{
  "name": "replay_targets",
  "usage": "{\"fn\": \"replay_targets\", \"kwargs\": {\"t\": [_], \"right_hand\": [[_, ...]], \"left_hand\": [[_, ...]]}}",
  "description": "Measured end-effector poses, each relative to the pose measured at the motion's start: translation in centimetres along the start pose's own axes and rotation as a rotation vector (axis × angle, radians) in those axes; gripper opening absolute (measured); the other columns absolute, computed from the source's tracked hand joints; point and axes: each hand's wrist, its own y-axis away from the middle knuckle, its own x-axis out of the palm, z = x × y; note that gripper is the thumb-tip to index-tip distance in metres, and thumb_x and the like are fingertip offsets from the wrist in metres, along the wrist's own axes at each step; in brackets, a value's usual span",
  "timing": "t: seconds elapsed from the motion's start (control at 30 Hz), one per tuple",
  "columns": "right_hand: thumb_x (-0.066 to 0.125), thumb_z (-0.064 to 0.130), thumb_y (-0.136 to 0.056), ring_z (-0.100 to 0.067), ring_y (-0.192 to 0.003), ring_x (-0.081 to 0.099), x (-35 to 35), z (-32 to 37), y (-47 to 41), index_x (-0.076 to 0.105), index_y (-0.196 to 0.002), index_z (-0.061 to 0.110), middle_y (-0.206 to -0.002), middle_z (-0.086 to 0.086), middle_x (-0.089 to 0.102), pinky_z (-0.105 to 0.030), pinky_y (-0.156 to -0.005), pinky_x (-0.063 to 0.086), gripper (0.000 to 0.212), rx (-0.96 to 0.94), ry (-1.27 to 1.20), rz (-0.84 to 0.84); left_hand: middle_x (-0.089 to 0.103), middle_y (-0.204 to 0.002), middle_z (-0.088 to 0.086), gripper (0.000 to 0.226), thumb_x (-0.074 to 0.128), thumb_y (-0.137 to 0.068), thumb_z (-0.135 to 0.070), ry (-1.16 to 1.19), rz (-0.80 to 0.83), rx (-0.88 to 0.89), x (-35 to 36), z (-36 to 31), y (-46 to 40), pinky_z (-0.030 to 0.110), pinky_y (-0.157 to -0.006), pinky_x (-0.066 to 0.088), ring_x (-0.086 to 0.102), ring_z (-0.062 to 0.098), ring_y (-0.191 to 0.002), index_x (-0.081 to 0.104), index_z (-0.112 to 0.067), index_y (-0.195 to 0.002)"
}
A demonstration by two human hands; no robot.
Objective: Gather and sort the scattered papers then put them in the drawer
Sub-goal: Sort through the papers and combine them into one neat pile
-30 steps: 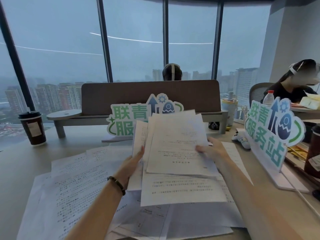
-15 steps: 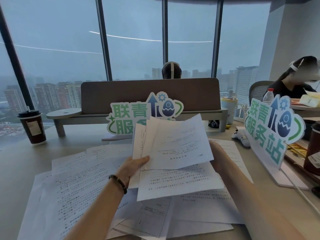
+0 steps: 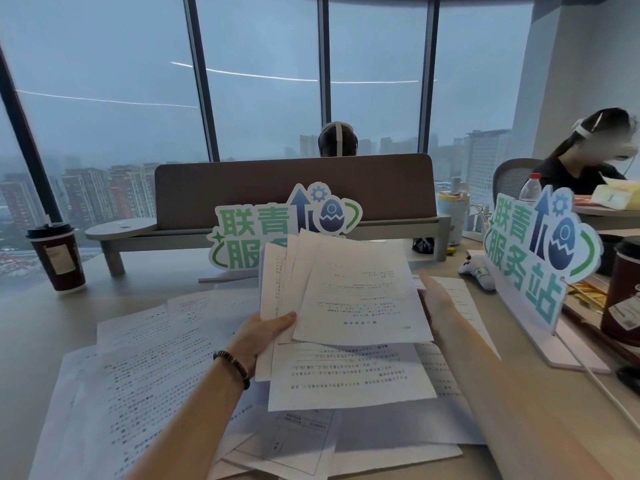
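Observation:
I hold a fanned bundle of printed white papers [image 3: 356, 299] above the desk. My left hand [image 3: 263, 337], with a dark bead bracelet on the wrist, pinches the bundle's lower left edge, thumb on top. My right hand [image 3: 438, 310] sits against the bundle's right edge, fingers mostly hidden behind the sheets. The top sheet is tilted a little clockwise. More loose papers [image 3: 138, 375] lie scattered and overlapping on the desk below and to the left. No drawer is in view.
A standing cardboard sign [image 3: 256, 233] rises just behind the bundle; a second sign [image 3: 533, 251] stands at the right. A coffee cup [image 3: 57, 258] is at far left, another cup [image 3: 623, 289] at far right. A brown desk divider [image 3: 294, 188] and two seated people lie beyond.
The top sheet has swung from a leftward tilt towards upright and slightly clockwise. My right hand slid lower along the right edge, and the bundle has drawn a little closer together.

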Motion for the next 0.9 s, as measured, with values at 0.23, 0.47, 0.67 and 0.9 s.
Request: {"fn": "replay_targets", "kwargs": {"t": [0.23, 0.47, 0.67, 0.9], "right_hand": [[0.078, 0.008, -0.081, -0.031, -0.085, 0.067, -0.1, -0.5, -0.2, 0.064, -0.096, 0.007, -0.102, -0.010, 0.069, -0.046, -0.076, 0.057, 0.021, -0.103, 0.436, -0.142], [0.076, 0.006, -0.083, -0.032, -0.086, 0.069, -0.9, 0.0, -0.3, 0.065, -0.095, 0.008, -0.095, -0.009, 0.071, -0.052, -0.084, 0.056, 0.016, -0.138, 0.389, -0.123], [0.075, 0.012, -0.085, -0.028, -0.079, 0.069, -0.8, 0.0, 0.0, 0.067, -0.094, 0.014, -0.089, -0.004, 0.072, -0.038, -0.060, 0.053, 0.012, -0.149, 0.458, -0.075], [0.074, 0.017, -0.087, -0.020, -0.076, 0.061, -0.1, -0.4, -0.1, 0.061, -0.088, 0.017, -0.088, 0.000, 0.066, -0.040, -0.072, 0.044, 0.013, -0.181, 0.524, -0.084]], "left_hand": [[0.075, -0.102, 0.018, 0.030, 0.059, -0.095, -0.028, 0.013, -0.044, 0.028, 0.1, -0.3, 0.0, 0.047, -0.076, 0.060, 0.072, 0.037, -0.090, 0.069, -0.005, -0.111], [0.075, -0.101, 0.018, 0.023, 0.060, -0.095, -0.022, 0.111, -0.108, 0.060, -0.4, -0.6, 0.0, 0.041, -0.067, 0.061, 0.072, 0.034, -0.086, 0.068, -0.006, -0.107], [0.074, -0.099, 0.015, 0.020, 0.059, -0.095, -0.025, 0.168, -0.184, 0.065, -0.6, -0.6, -0.1, 0.046, -0.072, 0.059, 0.071, 0.036, -0.090, 0.067, -0.009, -0.105], [0.073, -0.106, 0.015, 0.031, 0.073, -0.085, -0.019, 0.210, -0.217, 0.092, -0.6, -0.5, -0.1, 0.049, -0.087, 0.056, 0.070, 0.034, -0.097, 0.068, -0.006, -0.113]]}}
